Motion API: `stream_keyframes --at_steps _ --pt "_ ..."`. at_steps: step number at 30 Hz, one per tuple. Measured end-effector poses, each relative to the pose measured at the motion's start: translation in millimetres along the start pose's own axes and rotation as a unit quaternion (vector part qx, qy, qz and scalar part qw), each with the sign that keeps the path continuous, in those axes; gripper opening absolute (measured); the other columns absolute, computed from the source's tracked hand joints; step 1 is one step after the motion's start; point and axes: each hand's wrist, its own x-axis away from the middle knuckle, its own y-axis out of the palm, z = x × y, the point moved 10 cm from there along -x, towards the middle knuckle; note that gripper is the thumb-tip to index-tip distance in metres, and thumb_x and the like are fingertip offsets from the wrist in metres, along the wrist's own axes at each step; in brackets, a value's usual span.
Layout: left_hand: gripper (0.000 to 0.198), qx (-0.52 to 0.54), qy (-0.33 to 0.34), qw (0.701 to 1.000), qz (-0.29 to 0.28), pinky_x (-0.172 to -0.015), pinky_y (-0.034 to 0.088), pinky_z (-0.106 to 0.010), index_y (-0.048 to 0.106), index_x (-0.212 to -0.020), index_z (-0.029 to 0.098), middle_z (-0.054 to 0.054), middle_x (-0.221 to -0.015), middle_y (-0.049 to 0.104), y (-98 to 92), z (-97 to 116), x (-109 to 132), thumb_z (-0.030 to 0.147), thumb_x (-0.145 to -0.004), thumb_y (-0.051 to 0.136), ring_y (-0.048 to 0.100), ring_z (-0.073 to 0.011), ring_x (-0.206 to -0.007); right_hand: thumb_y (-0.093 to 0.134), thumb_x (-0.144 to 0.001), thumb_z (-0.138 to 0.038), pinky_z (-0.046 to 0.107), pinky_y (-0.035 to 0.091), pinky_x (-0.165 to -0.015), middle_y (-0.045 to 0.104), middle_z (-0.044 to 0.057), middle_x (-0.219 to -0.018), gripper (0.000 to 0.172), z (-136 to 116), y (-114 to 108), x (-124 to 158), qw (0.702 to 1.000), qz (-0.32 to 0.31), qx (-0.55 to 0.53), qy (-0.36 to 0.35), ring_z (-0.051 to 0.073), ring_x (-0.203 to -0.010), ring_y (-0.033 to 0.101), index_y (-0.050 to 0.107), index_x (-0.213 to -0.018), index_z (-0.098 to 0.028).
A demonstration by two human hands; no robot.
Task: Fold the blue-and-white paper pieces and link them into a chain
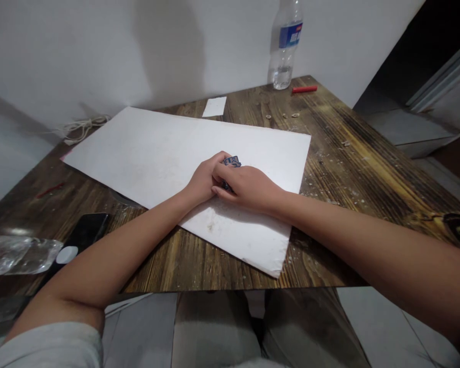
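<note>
Left forearm point(111, 271) and right forearm point(352, 235) reach across the wooden bench point(176, 260) to meet over a white board point(138, 153), left hand point(203, 181) and right hand point(249, 189) clamped together in a closed grip on a crumpled blue-printed wad point(232, 161), right hand covering more of it, long axis hidden.

a pale grey sleeve point(42, 347) and loose grey trousers point(214, 327), both plain cloth.

The left hand point(203, 180) and right hand point(249, 188) hide most of the blue-printed object point(232, 161).
</note>
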Motion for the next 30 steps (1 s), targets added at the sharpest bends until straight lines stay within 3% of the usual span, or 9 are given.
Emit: stream_keyframes --at_steps 30 --pt "0.016 0.005 -0.01 1.0 0.0 -0.071 0.043 -0.028 0.058 -0.089 0.021 0.002 -0.079 0.062 1.0 0.9 0.8 0.019 -0.074 0.052 0.054 -0.0145 -0.077 0.037 -0.096 -0.041 0.031 0.022 -0.059 0.066 0.007 -0.093 0.029 -0.1 0.9 0.4 1.0 -0.009 0.007 0.004 0.017 -0.07 0.049 0.049 -0.109 -0.018"
